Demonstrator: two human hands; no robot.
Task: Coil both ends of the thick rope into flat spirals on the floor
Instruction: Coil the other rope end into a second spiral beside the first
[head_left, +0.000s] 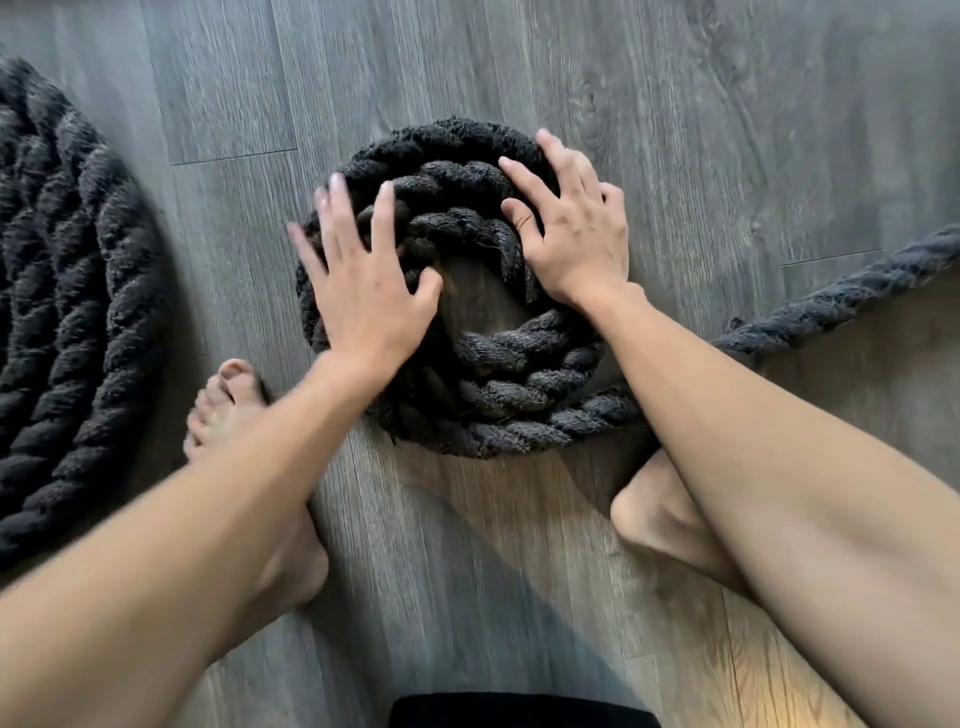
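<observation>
Coils cut off, rope covered

The large coil (67, 322) runs off the left edge, and the rope tail (852, 291) leaves at the right edge. The left hand (363, 296), blurred at its fingertips, covers the left side of the small spiral (498, 374); the right hand (576, 234) covers its upper right. The right forearm (753, 467) hides where tail meets spiral and most of one foot (660, 519). The bottom edge cuts a dark cloth (524, 709).
</observation>
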